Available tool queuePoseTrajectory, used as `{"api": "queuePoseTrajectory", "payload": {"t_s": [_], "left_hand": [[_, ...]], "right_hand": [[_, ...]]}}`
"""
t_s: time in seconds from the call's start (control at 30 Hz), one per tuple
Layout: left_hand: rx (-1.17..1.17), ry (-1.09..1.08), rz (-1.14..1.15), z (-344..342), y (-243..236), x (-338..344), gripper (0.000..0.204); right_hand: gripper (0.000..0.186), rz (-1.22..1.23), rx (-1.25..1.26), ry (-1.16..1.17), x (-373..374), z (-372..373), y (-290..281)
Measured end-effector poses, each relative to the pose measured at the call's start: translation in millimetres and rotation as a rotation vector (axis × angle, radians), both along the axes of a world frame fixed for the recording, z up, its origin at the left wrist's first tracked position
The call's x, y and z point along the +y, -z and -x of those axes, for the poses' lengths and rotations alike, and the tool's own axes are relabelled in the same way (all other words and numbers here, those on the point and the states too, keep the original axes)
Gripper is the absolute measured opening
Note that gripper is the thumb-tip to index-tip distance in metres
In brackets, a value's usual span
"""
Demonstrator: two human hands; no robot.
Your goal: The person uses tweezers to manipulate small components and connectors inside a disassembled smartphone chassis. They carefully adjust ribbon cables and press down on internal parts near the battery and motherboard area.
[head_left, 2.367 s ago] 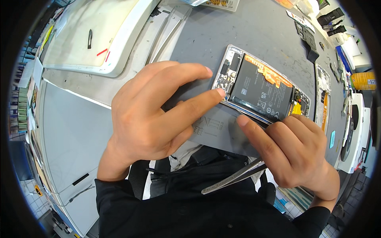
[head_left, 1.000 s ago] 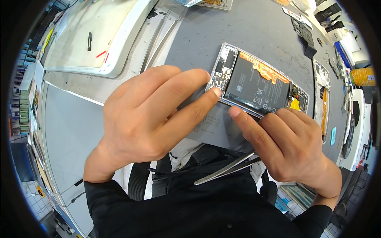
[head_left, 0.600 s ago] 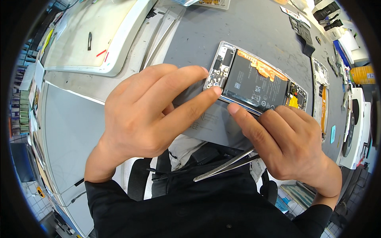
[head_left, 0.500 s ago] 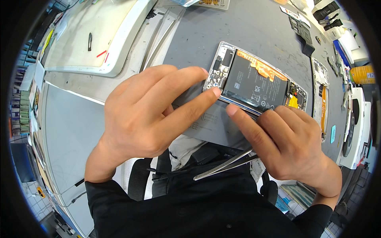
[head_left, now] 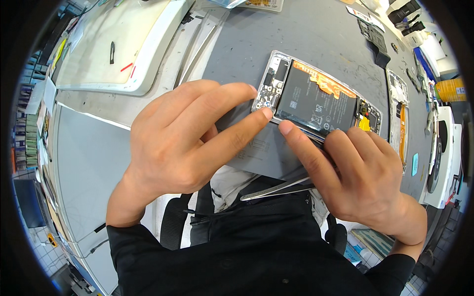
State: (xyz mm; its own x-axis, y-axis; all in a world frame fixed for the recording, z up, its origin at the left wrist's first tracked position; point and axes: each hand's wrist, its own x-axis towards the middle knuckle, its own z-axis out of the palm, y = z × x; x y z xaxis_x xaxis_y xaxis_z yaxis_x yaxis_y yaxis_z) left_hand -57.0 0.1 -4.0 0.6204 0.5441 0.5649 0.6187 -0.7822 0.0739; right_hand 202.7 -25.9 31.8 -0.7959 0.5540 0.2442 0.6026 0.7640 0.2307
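An opened smartphone (head_left: 321,91) lies aslant on the grey mat, its black battery, orange flex strip and small circuit boards bare. My left hand (head_left: 173,138) reaches in from the left, two fingers stretched out and apart. One fingertip is at the phone's left edge, the other on the board by its near-left corner; the left thumb is mostly hidden. My right hand (head_left: 363,172) keeps a pair of metal tweezers (head_left: 276,189) tucked under its curled fingers, tips pointing left. Its extended index fingertip touches the phone's near long edge, close to the left hand's finger.
A second phone frame (head_left: 399,98) with an orange strip lies at the right, near a black part (head_left: 375,44). To the left stands a white tray-like device (head_left: 143,74) with a cream top. A yellow container (head_left: 450,91) is at the far right.
My right index fingertip has shifted slightly up and left along the phone's edge. The tweezers' tips have swung upward. My left hand has hardly moved.
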Motion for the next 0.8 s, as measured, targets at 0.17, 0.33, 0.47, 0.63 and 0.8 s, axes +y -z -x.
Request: {"api": "queuePoseTrajectory", "payload": {"t_s": [0.17, 0.33, 0.47, 0.63, 0.8], "left_hand": [[-0.016, -0.004, -0.001, 1.9, 1.1, -0.2, 0.048], [0.008, 0.022, -0.055, 3.4, 2.0, 2.4, 0.048], [0.030, 0.044, -0.062, 2.3, -2.0, 5.1, 0.052], [0.054, 0.052, -0.105, 2.6, -2.1, 5.4, 0.053], [0.067, 0.051, -0.101, 2.6, -2.3, 3.0, 0.052]], "right_hand": [[0.055, 0.000, 0.013, -0.003, 1.3, 0.4, 0.4], [0.056, 0.026, 0.049, -0.009, 6.4, -0.4, 1.8], [0.057, 0.066, 0.061, 0.005, 8.0, -1.4, -0.6], [0.058, 0.027, 0.030, 0.012, 7.9, -1.9, -1.9], [0.057, 0.020, 0.026, 0.013, 7.6, -1.8, -1.0]]}}
